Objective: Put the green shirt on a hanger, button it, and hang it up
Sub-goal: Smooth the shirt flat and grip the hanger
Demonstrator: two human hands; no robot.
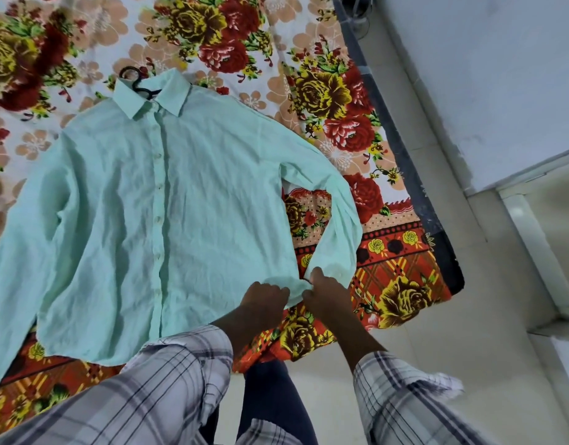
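The pale green shirt [142,220] lies flat, front up, on the flowered bedspread, its front placket closed with a row of buttons down the middle. A dark hanger's hook [134,79] sticks out of the collar at the top; the rest of the hanger is hidden inside the shirt. Both sleeves spread out to the sides. My left hand [264,298] and my right hand [325,290] pinch the shirt's lower right hem corner, next to the right sleeve's cuff [336,268].
The flowered bedspread [341,101] covers the bed, whose edge runs diagonally at the right. Beyond it are pale floor tiles [469,316] and a white wall [501,75]. My plaid sleeves and dark trousers fill the bottom of the view.
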